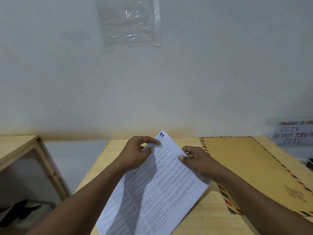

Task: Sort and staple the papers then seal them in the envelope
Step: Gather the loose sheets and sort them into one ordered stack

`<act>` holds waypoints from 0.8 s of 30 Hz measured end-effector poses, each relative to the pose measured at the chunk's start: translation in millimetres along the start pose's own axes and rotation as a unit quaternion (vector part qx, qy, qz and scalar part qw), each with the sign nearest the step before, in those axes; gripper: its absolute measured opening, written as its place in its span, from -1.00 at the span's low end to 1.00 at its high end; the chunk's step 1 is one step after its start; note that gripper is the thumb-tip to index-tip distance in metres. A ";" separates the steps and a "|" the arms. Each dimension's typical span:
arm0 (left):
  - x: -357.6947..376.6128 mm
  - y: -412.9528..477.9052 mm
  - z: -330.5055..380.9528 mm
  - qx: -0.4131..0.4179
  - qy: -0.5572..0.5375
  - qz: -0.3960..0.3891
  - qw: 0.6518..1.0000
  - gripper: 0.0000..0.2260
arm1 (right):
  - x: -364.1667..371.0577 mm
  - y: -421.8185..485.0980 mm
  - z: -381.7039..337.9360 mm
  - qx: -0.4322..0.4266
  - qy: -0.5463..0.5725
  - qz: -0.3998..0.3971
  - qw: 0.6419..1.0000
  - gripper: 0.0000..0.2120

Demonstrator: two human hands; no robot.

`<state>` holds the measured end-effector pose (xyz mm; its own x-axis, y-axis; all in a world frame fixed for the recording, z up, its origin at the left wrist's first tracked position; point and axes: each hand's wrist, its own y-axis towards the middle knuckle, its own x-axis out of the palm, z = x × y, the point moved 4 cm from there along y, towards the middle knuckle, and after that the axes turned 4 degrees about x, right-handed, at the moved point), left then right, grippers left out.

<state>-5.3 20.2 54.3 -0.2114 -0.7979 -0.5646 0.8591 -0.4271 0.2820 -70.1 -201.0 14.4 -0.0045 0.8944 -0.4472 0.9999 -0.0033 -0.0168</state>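
Papers (157,189) are held over the middle of the table (208,217), with the sheet marked "1" on top, so sorting is judged done or nearly done. The far corner is pinched by the left hand (137,153), thumb against fingers. The right edge is pinched by the right hand (198,160). Whether a staple is in cannot be told, and no stapler is seen. The envelope (254,167) lies flat at right, just beside the papers, with nothing seen inserted. Left to do: stapling if not done, insertion, sealing.
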 end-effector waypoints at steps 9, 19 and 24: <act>6.2 -5.0 -2.8 -0.008 -0.040 0.015 0.999 -0.79 | 0.0 1.4 11.1 -0.013 -0.014 0.004 1.000 -0.85; 11.4 -5.9 -4.1 -0.017 -0.050 -0.011 0.999 -0.78 | 4.7 17.2 -10.6 -0.057 -0.070 0.056 0.994 -0.75; 9.8 -7.2 -5.7 -0.015 -0.053 -0.007 0.998 -0.76 | 15.0 23.2 -13.1 -0.085 -0.044 0.108 0.990 -0.72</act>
<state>-10.8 17.9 42.3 -0.2702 -0.8330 -0.4829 0.8692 -0.4267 0.2497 -46.7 -181.8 19.0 0.2147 0.8389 -0.5001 0.9662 -0.1076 0.2343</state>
